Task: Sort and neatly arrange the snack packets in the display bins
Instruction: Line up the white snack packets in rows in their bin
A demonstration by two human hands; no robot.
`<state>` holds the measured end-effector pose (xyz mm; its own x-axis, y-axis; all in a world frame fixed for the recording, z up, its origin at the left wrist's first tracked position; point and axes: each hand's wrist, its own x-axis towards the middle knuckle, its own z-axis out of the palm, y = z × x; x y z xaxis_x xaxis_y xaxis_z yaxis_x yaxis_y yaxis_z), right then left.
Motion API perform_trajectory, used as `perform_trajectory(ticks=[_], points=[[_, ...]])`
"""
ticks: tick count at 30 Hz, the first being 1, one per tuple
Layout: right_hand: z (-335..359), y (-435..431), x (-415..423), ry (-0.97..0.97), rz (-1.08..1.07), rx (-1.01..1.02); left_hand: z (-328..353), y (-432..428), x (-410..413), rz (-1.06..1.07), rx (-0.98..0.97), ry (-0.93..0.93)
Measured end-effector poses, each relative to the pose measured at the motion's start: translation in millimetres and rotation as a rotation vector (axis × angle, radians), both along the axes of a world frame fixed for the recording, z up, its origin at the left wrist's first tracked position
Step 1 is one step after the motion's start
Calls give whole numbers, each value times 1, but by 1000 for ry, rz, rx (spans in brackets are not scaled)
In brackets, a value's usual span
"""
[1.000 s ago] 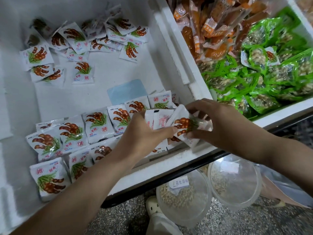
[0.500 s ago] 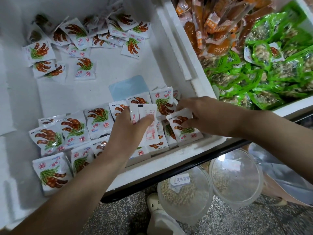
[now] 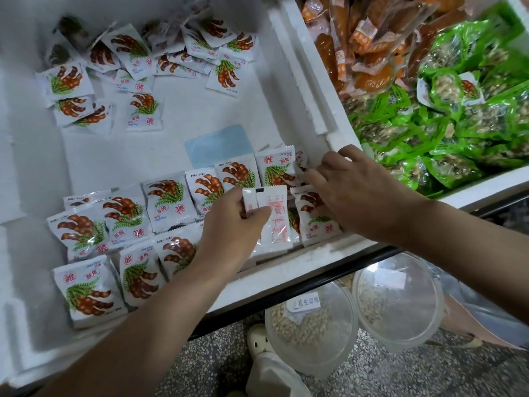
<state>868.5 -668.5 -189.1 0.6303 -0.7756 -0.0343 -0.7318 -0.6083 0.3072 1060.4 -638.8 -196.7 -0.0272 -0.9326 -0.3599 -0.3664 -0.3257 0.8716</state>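
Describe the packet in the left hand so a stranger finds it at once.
Start at the big white foam bin and find the packet rows along its near edge. The left hand holds one packet there. It alone shows a plain white back with red print; its neighbours show brown pods and green leaves.

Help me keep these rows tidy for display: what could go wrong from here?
The left hand grips packets plain back up; laid so, they may clash with the printed faces in the rows. The right hand presses a corner packet by the bin's near wall; that push might skew its neighbours.
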Motion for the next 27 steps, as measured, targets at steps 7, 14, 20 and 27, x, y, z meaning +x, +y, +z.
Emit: perform_trajectory(ticks=[7,14,20,27], points=[[-3,0,-5,-33,-15,17,-8,-2,-5,0,-14,24],[-4,-4,-10,-62,9,29,-11,2,-15,-41,-131,-103],[-4,-3,-11,-93,2,22,16,-2,-7,34,-352,-184],[-7,-6,-12,-120,2,59,-7,7,6,-482,-574,-494]])
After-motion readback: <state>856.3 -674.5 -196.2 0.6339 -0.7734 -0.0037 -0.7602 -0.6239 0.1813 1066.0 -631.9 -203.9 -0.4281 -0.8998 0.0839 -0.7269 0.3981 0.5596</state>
